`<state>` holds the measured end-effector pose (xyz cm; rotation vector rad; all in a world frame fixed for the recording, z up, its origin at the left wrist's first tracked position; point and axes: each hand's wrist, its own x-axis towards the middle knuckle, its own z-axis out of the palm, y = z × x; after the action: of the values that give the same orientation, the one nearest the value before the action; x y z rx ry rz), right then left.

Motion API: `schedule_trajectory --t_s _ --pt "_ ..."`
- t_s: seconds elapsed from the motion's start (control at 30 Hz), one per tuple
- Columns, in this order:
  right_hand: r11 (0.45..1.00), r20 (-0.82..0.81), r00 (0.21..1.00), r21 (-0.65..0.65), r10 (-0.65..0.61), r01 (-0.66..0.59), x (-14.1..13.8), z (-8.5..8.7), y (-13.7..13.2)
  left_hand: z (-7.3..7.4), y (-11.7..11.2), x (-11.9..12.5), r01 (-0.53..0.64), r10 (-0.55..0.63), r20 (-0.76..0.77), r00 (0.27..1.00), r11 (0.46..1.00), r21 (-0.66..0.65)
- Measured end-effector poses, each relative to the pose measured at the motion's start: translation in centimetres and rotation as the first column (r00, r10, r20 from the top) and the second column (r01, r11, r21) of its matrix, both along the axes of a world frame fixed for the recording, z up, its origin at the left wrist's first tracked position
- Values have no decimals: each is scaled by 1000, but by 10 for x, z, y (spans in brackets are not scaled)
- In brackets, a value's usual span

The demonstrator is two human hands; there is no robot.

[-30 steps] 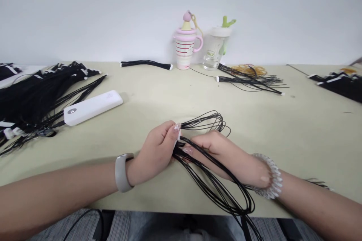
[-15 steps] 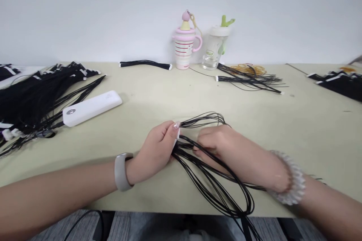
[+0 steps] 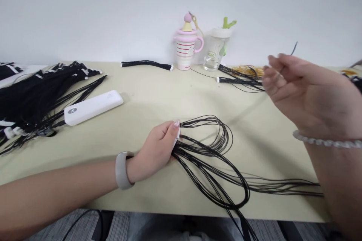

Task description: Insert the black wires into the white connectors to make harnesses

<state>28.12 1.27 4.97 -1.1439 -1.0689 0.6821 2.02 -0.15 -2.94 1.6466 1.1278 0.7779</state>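
Note:
My left hand [image 3: 157, 150] rests on the table near the front edge and pinches the white connector end of a bundle of thin black wires [image 3: 215, 158]. The wires loop out to the right and trail over the front edge. My right hand [image 3: 302, 90] is lifted high at the right, palm towards me, fingers curled together. A short dark wire tip [image 3: 294, 47] sticks up just above it, so it seems to pinch a single thin wire. A grey band is on my left wrist and a clear coiled band on my right.
A white power bank [image 3: 93, 107] and a big heap of black wire bundles [image 3: 31, 98] lie at the left. At the back stand a pink striped cup [image 3: 186, 49] and a clear bottle [image 3: 215, 49], with more wire bundles [image 3: 243, 79] and yellow rubber bands [image 3: 249, 69].
My right hand left the bundle beside my left hand and rose up and to the right. The wire loops spread out on the table. My left hand stayed put.

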Motion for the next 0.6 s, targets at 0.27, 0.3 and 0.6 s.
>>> schedule_trajectory --t_s 0.27,0.3,0.6 --pt "982 457 871 -129 183 -138 -47 -16 -32 -2 -1 0 -14 14 0 1000 999 -46" --pt "974 555 800 -143 227 -176 -56 -21 -36 -2 -1 0 -20 20 -1 1000 999 -50" --pt "960 905 388 -71 176 -270 -89 -54 -43 0 -1 -1 -2 2 -11 1000 1000 -6"
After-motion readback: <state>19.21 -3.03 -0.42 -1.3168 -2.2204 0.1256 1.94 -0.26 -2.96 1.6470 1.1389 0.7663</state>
